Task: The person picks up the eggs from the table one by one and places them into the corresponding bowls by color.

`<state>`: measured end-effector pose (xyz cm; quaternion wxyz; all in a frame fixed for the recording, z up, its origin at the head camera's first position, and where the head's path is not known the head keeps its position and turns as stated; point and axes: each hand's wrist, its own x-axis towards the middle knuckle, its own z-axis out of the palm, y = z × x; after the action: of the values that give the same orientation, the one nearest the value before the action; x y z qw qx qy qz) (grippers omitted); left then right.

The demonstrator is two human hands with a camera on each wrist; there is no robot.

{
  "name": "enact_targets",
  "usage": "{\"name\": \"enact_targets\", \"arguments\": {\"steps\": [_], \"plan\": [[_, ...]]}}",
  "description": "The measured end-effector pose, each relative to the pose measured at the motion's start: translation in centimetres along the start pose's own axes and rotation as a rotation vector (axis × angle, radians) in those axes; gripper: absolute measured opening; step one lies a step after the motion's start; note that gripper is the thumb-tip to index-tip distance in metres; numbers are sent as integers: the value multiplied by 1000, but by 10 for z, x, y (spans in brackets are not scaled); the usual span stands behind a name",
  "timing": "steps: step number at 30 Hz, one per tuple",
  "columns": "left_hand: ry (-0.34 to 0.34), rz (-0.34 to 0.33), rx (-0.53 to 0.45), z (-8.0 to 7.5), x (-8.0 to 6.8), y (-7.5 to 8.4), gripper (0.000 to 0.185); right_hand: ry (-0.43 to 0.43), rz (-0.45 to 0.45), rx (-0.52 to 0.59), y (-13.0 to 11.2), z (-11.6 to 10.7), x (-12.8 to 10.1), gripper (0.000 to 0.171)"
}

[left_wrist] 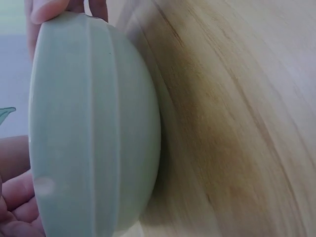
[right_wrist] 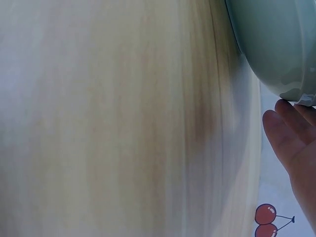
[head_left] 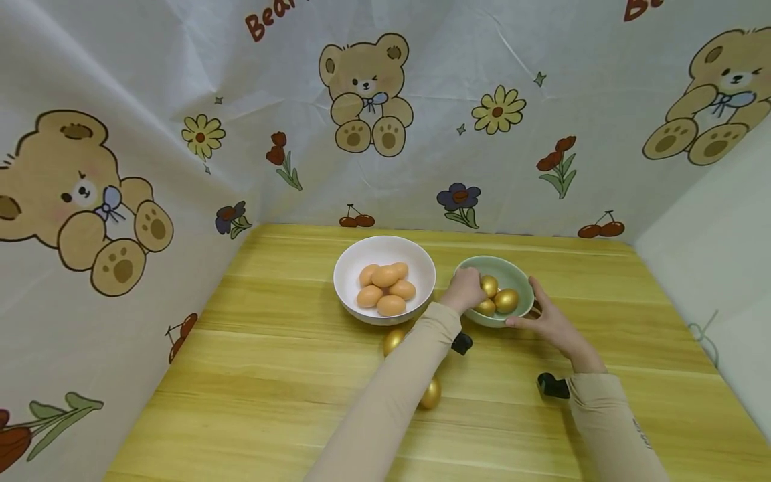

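Note:
A pale green bowl (head_left: 519, 273) with several golden eggs (head_left: 506, 300) in it stands on the right of the wooden table. My left hand (head_left: 465, 289) reaches over its left rim with curled fingers; whatever may be inside them is hidden. In the left wrist view, the left fingers (left_wrist: 22, 210) bend beside the rim. My right hand (head_left: 551, 326) holds the bowl's right side, thumb at the near rim and fingers farther round. The right wrist view has the right fingertips (right_wrist: 282, 111) against the bowl's edge.
Left of the green bowl stands a white bowl (head_left: 346, 274) with several brown eggs (head_left: 391, 306). Two golden eggs, one nearer (head_left: 430, 393) and one farther (head_left: 394, 340), lie on the table, partly behind my left forearm. A bear-print sheet (head_left: 421, 174) hangs behind the table.

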<state>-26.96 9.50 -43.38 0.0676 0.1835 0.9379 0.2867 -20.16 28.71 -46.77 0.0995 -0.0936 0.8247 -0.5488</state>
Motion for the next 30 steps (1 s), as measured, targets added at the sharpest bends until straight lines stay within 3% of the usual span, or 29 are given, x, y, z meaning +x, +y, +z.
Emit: {"name": "enact_targets", "arguments": {"steps": [8, 21, 30], "plan": [[-36, -12, -192, -3, -3, -4, 31, 2, 3, 3, 1, 0, 1, 105], [-31, 62, -589, -6, -18, -20, 34, -4, 1, 7, 3, 0, 1, 106], [-87, 161, -618, -19, -42, -40, 41, 1, -2, 13, 3, -1, 1, 106]]}}
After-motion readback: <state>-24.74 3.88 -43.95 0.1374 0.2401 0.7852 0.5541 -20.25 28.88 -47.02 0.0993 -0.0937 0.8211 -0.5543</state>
